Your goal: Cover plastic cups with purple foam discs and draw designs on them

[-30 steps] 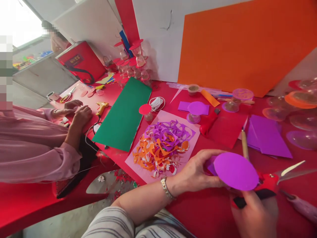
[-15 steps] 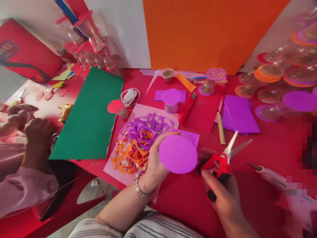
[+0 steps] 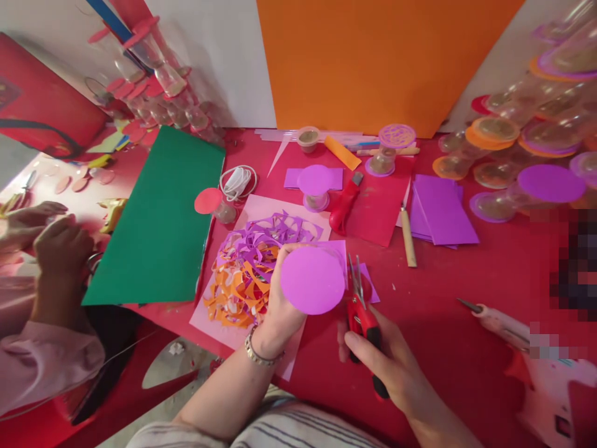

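Scissors [image 3: 358, 309] gripped in right hand [image 3: 396, 364], blades slightly parted; left hand [image 3: 283, 308] curled, holding purple disc [image 3: 313, 280].

The purple disc [image 3: 313, 280] looks like smooth, matt paper, the scissors [image 3: 357, 311] metal-bladed with plastic handles [image 3: 372, 328].

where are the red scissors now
Head view, right of centre: the red scissors are in the right hand, beside the purple disc in the left hand.
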`<state>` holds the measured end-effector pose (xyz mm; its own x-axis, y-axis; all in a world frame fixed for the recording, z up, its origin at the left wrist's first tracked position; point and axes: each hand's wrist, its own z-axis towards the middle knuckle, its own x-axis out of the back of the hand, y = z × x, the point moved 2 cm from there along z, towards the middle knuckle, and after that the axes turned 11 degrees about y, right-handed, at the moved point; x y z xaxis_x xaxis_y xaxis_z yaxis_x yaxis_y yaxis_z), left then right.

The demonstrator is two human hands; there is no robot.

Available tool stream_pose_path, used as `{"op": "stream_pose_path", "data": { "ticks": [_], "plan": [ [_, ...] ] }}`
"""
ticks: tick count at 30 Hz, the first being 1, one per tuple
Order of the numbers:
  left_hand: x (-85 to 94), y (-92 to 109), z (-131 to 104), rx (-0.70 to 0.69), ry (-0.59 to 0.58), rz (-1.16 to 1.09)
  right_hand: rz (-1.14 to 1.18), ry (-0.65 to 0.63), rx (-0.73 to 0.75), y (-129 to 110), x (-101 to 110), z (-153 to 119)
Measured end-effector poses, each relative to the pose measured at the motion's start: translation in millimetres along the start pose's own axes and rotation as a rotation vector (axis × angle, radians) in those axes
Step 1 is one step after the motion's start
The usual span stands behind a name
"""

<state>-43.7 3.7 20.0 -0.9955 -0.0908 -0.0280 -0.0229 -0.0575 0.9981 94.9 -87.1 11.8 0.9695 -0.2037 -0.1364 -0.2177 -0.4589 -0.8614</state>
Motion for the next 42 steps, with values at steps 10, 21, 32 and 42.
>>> {"op": "stream_pose_path", "data": {
  "ticks": [10, 21, 32, 42],
  "plan": [
    [-1.0, 2.3, -0.8, 0.034, -0.076, 0.094, -0.037, -0.001, -0.049, -10.3, -2.7, -2.0],
    [0.2, 4.1, -0.6, -0.028, -0.101, 0.081, -0.07, 0.019, -0.068, -3.3, -2.2, -0.7],
    [7.9, -10.2, -6.5, -0.015, -0.018, 0.094, -0.039, 0.003, -0.078, 0.5, -2.5, -2.2],
    [1.7, 1.4, -2.8, 0.026, -0.156, 0.056, 0.007, -0.031, -0.024, 2.8, 0.0, 1.2]
  ]
}}
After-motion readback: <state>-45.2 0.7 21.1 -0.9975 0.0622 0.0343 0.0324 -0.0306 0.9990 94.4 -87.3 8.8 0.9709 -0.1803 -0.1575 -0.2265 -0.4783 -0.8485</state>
